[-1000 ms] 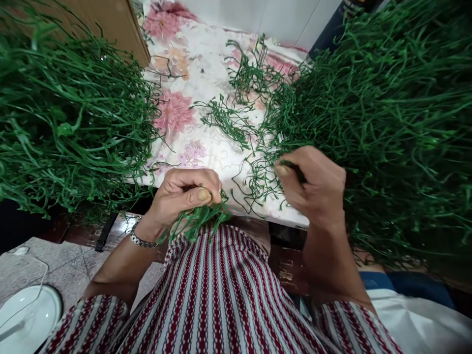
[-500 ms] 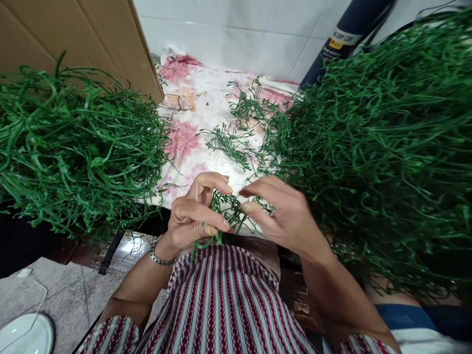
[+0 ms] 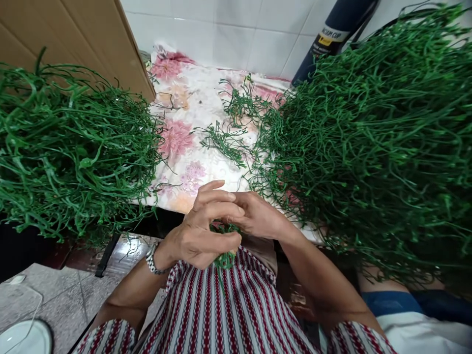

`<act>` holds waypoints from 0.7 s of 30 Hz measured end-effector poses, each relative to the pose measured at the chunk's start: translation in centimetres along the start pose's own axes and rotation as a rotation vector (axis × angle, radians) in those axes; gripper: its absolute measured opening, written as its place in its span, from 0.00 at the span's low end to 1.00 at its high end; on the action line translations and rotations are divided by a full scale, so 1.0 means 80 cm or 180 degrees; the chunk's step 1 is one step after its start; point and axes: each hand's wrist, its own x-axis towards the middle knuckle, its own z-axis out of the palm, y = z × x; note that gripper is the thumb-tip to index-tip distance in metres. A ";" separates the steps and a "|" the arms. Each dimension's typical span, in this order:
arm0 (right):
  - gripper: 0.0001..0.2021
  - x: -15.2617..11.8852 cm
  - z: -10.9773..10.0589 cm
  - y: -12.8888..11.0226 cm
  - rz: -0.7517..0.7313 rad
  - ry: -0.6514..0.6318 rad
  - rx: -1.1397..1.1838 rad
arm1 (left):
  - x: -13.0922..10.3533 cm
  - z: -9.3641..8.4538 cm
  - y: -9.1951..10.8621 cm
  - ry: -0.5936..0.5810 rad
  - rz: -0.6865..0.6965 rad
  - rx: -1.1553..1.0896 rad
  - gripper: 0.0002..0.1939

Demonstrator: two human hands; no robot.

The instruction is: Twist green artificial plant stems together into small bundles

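Observation:
Close in front of my body, a small bunch of thin green artificial-looking plant stems (image 3: 224, 260) is gathered between my two hands. My left hand (image 3: 201, 233), with a metal watch at its wrist, closes its thumb and fingers around the bunch from the left. From the other side, my right hand (image 3: 260, 216) is closed against the stems' upper part, its fingertips tucked behind the left fingers and mostly hidden. Loose green sprigs (image 3: 226, 142) lie on the flowered cloth (image 3: 210, 167) beyond my hands.
A big heap of green stems (image 3: 379, 147) fills the right side, and another heap (image 3: 73, 152) stands on the left by a cardboard box (image 3: 84, 39). A dark cylinder (image 3: 324, 42) leans at the tiled wall. Someone's leg in blue shorts (image 3: 391, 301) shows at lower right.
My right hand has moved left and in against the bunch, overlapping my left fingers. My left hand has turned more palm-down over the stems. The view has shifted slightly.

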 end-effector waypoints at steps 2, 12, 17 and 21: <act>0.11 0.001 0.002 0.002 -0.0184 -0.0030 -0.0052 | 0.002 -0.003 0.001 -0.0145 0.0073 0.0147 0.07; 0.06 -0.006 -0.001 -0.003 -0.0257 0.1286 -0.0109 | -0.012 -0.011 0.020 -0.0198 -0.0051 0.0655 0.09; 0.06 -0.015 -0.011 0.000 -0.0133 0.2254 0.0490 | -0.048 -0.003 0.014 -0.0397 -0.0361 0.1177 0.11; 0.07 -0.019 -0.023 0.001 -0.0196 0.2724 0.0357 | -0.064 -0.008 -0.004 -0.0377 -0.0765 0.1407 0.11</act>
